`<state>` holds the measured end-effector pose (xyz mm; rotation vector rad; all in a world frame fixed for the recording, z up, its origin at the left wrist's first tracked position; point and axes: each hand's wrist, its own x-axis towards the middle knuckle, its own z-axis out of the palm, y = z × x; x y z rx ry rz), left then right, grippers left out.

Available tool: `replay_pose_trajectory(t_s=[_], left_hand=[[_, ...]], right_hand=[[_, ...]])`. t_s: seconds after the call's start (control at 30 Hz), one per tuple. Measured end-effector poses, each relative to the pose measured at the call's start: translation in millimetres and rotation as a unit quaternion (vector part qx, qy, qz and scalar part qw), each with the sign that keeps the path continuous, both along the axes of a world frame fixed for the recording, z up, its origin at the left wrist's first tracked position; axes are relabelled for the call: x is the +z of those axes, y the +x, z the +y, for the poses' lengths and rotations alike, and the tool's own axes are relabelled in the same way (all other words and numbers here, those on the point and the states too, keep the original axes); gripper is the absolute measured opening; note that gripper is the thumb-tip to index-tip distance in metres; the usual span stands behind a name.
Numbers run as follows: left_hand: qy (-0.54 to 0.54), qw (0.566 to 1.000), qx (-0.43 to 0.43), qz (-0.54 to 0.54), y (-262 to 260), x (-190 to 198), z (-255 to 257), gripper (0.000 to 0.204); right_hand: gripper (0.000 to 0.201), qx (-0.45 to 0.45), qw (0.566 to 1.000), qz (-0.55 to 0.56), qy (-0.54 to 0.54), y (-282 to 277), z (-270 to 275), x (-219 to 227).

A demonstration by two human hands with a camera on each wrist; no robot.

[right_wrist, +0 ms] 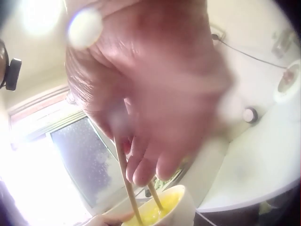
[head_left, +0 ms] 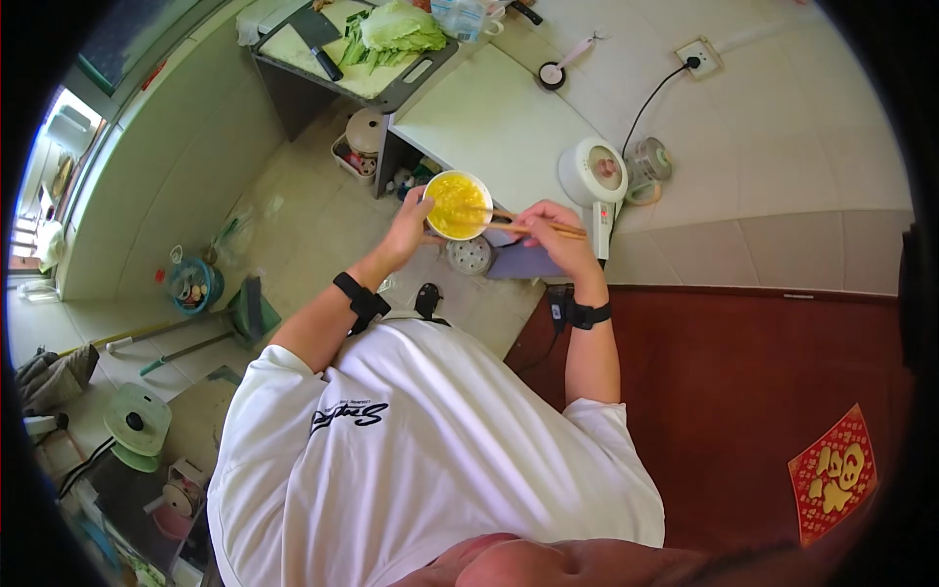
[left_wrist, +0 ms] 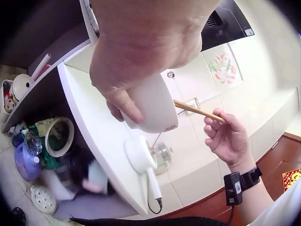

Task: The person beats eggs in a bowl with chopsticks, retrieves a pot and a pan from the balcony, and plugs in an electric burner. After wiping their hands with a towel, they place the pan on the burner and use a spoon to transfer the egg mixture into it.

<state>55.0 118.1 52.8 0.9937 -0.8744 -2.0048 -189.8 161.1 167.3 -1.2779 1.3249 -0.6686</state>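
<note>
White bowl [left_wrist: 153,106] within left grip [left_wrist: 141,59]

Chopsticks [left_wrist: 196,110] reach into the bowl [left_wrist: 153,106], left of the pot [head_left: 574,174].

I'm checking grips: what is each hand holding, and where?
Left hand: the white bowl, by its side. Right hand: chopsticks, toward their upper ends.
</note>
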Motion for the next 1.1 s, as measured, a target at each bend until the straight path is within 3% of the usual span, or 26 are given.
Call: replay_pose_trajectory(t_s=[0.07, 0.23, 0.33, 0.43, 0.67, 0.73, 0.83, 0.9, 1.03, 1.1], left_hand=[[-0.003, 1.000, -0.013, -0.008, 1.2, -2.8, 3.6, 0.045], [0.011, 0.999, -0.018, -0.029, 2.5, 0.8, 0.3, 0.041], [0.003, 0.999, -0.013, -0.034, 2.9, 7.0, 1.4, 0.040], [0.005, 0.999, -0.028, -0.038, 1.7, 3.4, -1.4, 0.040], [0.000, 0.999, -0.032, -0.013, 3.4, 2.8, -2.3, 0.046], [-0.001, 0.999, -0.028, -0.014, 5.1, 9.7, -0.5, 0.045], [-0.002, 0.999, -0.030, -0.014, 6.0, 6.9, -3.8, 0.045], [0.001, 1.000, -0.024, -0.013, 7.3, 7.7, -4.0, 0.045], [0.003, 0.999, -0.025, -0.021, 9.9, 14.4, -4.3, 0.041], [-0.002, 0.999, -0.028, -0.019, 12.4, 17.3, -6.6, 0.041]], right_hand=[[0.013, -0.049, 0.998, 0.023, -0.039, -1.1, -1.9, -1.2], [0.015, -0.028, 1.000, 0.002, 0.004, 0.8, 3.8, 4.0], [0.016, -0.049, 0.998, -0.016, -0.029, -4.5, 5.0, 5.5], [0.016, -0.020, 0.999, 0.035, -0.020, -5.0, 5.8, 5.5], [0.018, -0.055, 0.998, -0.031, -0.031, -14.4, 15.4, 19.3], [0.020, -0.080, 0.994, -0.066, -0.019, -18.0, 18.0, 11.1], [0.022, -0.080, 0.996, -0.026, -0.021, -22.2, 18.8, -1.7], [0.021, -0.110, 0.986, -0.114, -0.046, -25.8, 22.8, -3.1], [0.021, -0.133, 0.986, -0.092, -0.031, -38.1, 24.2, -25.4], [0.023, -0.130, 0.977, -0.163, -0.047, -45.0, 25.0, -32.1]])
